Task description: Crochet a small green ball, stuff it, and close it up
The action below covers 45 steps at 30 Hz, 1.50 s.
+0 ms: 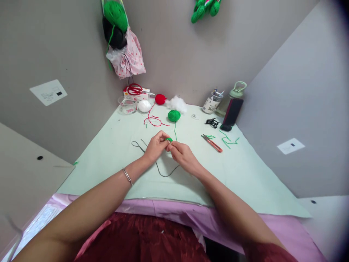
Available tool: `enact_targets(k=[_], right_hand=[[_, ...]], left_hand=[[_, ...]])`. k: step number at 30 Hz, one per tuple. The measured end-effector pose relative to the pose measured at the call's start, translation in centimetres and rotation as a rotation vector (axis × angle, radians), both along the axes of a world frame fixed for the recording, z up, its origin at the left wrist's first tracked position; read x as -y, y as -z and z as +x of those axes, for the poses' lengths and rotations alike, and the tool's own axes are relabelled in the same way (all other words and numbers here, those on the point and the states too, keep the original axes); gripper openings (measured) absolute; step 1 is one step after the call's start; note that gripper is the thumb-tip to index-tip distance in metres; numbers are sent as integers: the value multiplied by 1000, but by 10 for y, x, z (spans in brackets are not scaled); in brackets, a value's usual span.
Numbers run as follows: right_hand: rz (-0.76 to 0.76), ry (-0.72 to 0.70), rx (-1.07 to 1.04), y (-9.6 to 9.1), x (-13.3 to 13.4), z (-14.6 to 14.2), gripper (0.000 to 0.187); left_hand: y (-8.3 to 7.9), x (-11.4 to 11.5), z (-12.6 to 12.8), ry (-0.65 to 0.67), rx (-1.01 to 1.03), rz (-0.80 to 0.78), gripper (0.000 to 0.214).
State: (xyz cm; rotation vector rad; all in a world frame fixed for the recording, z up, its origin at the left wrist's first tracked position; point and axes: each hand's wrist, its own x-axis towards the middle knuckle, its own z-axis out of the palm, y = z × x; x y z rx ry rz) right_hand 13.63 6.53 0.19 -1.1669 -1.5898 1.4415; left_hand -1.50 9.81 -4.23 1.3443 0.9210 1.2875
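Note:
My left hand (157,146) is closed, its fingertips pinching a small green crochet piece (169,139). Close against it, my right hand (183,154) grips a thin, light-coloured crochet hook (169,143), whose tip meets the green piece. From the green yarn ball (173,115) behind, a strand runs down to the hands. A dark cord (163,176) lies looped on the table under and around both hands. Fingers cover most of the crochet piece and the hook.
Thread snips (212,143) and green yarn scraps (229,140) lie to the right, near a black hair claw (212,123), a phone (233,112), a bottle (229,102) and a pen cup (212,102). At the back are red yarn (160,99), white stuffing (177,104), scissors (135,89) and a plastic tub (127,105).

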Motion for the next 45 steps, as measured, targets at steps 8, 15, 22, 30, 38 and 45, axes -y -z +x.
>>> enact_targets(k=[8, 15, 22, 30, 38, 45], right_hand=[[-307, -325, -162, -7, -16, 24, 25], [-264, -445, -96, -8, -13, 27, 35], [371, 217, 648, -15, -29, 66, 34], [349, 42, 304, -2, -22, 38, 31], [248, 111, -57, -12, -18, 37, 32], [281, 84, 171, -2, -22, 32, 33]], left_hand=[[-4, 8, -2, -121, -55, 199, 22], [-8, 9, -4, -128, -46, 216, 18], [-7, -3, -9, -129, 54, 11, 20], [-12, 7, -3, -28, 84, -93, 24], [-11, 9, 1, 49, 73, -181, 18], [-9, 12, 3, 35, 75, -175, 17]])
